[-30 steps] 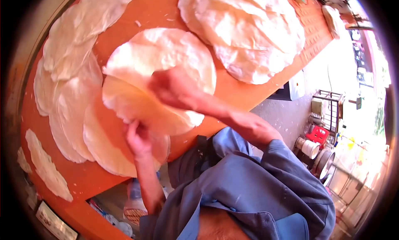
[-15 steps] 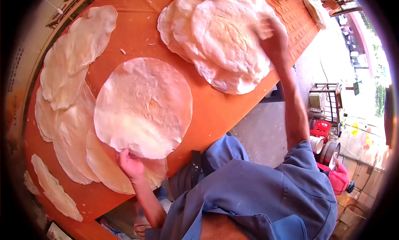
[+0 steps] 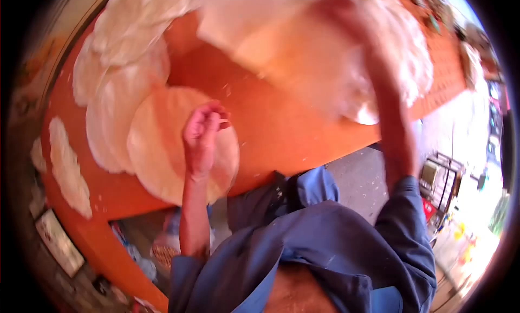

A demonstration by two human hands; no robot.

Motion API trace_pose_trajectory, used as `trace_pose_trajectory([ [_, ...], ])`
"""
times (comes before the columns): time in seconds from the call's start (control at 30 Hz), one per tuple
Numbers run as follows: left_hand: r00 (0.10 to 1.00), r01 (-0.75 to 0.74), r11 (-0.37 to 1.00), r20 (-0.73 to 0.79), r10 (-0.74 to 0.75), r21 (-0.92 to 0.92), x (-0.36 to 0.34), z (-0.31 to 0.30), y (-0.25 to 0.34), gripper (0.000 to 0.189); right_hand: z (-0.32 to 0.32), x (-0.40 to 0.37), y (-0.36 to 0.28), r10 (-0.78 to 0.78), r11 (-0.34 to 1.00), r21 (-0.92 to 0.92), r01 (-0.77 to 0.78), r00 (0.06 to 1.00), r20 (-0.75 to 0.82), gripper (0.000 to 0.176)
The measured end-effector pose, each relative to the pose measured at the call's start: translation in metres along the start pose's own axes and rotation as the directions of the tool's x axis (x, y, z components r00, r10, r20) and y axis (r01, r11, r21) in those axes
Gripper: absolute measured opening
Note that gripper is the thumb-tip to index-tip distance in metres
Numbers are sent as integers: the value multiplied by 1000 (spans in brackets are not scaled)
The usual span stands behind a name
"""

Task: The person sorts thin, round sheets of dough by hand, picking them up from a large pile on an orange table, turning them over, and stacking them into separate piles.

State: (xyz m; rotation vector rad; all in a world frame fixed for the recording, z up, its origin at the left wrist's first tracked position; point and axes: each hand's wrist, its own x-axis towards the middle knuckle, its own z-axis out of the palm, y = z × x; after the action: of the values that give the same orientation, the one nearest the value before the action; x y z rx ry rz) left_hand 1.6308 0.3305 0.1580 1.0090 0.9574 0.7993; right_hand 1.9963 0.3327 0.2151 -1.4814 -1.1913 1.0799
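Observation:
My right hand, smeared by motion, is at the top over a blurred thin flatbread, which seems to hang from it. Beneath lies the right-hand pile of flatbreads, partly hidden. My left hand is raised palm-up with curled fingers, and a small pale scrap shows at its fingertips. Below that hand, a round flatbread rests at the front end of an overlapping row of flatbreads on the orange table.
The orange table has its near edge right by my body. A narrow folded piece of flatbread lies at the far left. A metal rack stands on the floor to the right. White crumbs dot the tabletop.
The round flatbread in front of my left hand has gone up and right with my right hand toward the pile. My left hand has lifted, and the view has shifted.

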Motion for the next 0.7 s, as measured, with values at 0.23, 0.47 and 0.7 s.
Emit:
trace_pose_trajectory([
  [0.23,878,245,725,-465,116,643,-129,-144,-70,32,-271,-46,30,-251,342,-813,-472,787,-563,52],
  [0.47,543,293,930,-839,30,222,-190,-229,-96,56,98,-63,65,251,961,85,-263,960,123,46],
  [0.7,488,375,891,-872,45,256,-187,-242,-93,65,270,-60,70,350,933,-134,-335,930,110,61],
])
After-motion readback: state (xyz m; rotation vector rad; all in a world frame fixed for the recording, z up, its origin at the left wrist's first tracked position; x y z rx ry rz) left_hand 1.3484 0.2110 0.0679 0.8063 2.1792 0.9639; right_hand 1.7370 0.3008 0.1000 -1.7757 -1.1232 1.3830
